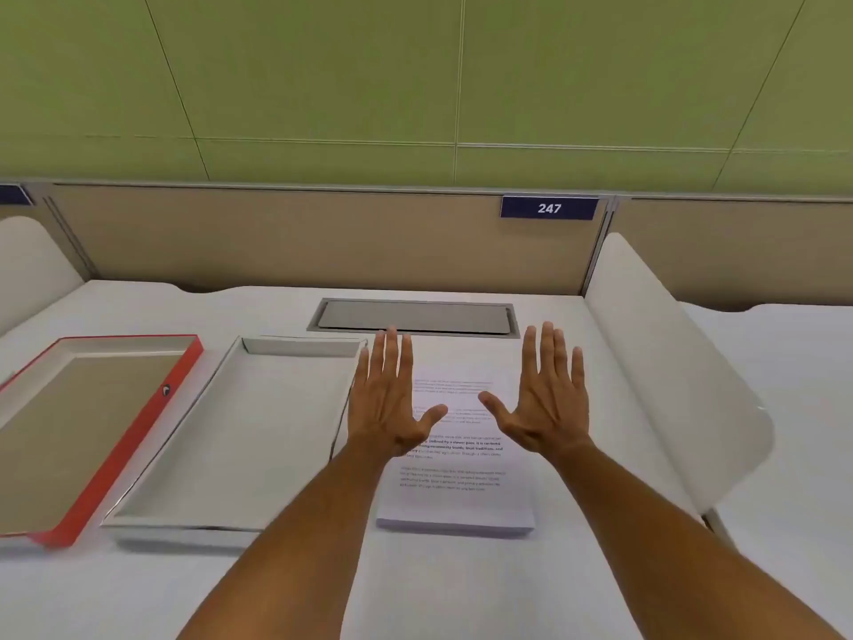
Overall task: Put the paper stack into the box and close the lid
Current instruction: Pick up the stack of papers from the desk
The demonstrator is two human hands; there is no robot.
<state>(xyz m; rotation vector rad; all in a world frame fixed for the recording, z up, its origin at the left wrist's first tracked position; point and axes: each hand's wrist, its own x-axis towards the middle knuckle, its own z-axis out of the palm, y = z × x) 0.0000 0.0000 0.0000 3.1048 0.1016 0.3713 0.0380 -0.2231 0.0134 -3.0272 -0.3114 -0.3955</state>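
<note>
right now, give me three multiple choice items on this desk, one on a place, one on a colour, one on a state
1. Where does the paper stack lie?
A. inside the box
B. on the desk, right of the box
C. on the lid

2. What colour is the lid's rim?
A. red
B. blue
C. black

3. How is the box?
A. shut
B. open and holding paper
C. open with nothing in it

Answers:
1. B, the stack rests on the desk beside the box's right wall, under the left hand and right hand, both spread open.
2. A, a red edge runs along the lid lying left of the box.
3. C, the box's bare white floor shows and the lid is off.
</note>
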